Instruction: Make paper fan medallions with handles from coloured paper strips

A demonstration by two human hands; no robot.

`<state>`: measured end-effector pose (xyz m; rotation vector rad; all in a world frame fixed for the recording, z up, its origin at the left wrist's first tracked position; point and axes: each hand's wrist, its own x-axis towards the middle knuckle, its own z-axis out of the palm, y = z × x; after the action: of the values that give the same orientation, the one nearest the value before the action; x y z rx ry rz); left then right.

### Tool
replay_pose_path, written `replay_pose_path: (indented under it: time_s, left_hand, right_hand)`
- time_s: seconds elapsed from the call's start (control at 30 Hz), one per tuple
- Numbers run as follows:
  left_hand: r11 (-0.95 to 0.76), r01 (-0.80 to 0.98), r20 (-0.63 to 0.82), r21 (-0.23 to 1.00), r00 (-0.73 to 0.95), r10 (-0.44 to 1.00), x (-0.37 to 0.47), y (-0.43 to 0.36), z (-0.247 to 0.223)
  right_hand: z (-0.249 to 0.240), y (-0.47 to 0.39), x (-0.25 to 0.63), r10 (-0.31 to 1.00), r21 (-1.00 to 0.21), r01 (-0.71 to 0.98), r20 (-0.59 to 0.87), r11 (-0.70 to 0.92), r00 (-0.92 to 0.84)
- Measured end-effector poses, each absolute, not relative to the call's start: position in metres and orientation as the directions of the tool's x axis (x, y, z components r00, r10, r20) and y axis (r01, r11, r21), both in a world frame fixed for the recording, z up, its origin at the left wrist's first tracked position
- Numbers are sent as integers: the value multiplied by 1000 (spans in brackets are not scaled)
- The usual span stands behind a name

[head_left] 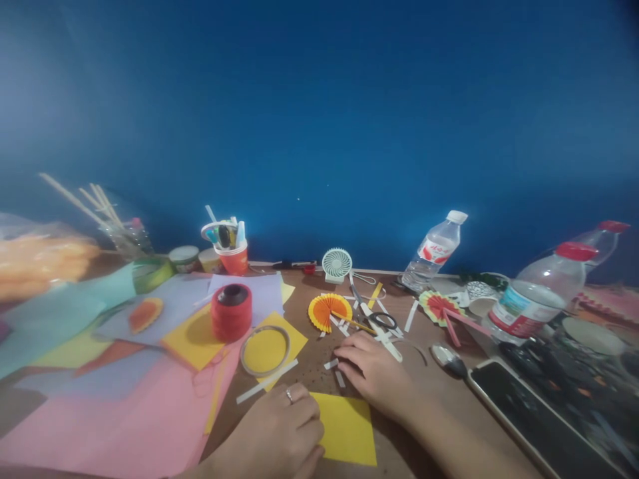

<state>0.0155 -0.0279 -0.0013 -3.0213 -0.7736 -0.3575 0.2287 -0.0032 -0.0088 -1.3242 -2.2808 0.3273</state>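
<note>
My left hand (287,432), with a ring on one finger, is closed at the left edge of a square yellow sheet of paper (348,429); its thumb is hidden. My right hand (377,376) rests beyond the sheet's far right corner, fingers bent and slightly apart. Its fingertips are beside a short white strip (330,364); whether they touch it I cannot tell. Just beyond lie scissors (383,320), more white strips and a pleated orange-yellow paper fan (329,313). A grey ring-shaped roll (265,351) lies beyond my left hand on another yellow sheet.
Coloured paper sheets (124,412) spread across the left, with a red thread spool (231,313). At the back stand a cup of tools (233,258), a small fan (337,265) and a tilted bottle (434,249). Rightward are a spoon (448,359), a phone (539,416) and a red-capped bottle (542,293).
</note>
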Motion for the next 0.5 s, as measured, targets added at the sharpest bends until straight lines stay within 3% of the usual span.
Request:
replay_pose_path:
  time_s: [0.27,0.5]
  left_hand:
    - [-894,444,207,57,871,446,21,-30,-5]
    - [-877,472,135,91,866,481,19,-31,2]
  right_hand:
    - [-12,0,212,932,-409,846,259,342,-252]
    - [-4,-2,216,929,-561,741,238,369,-282]
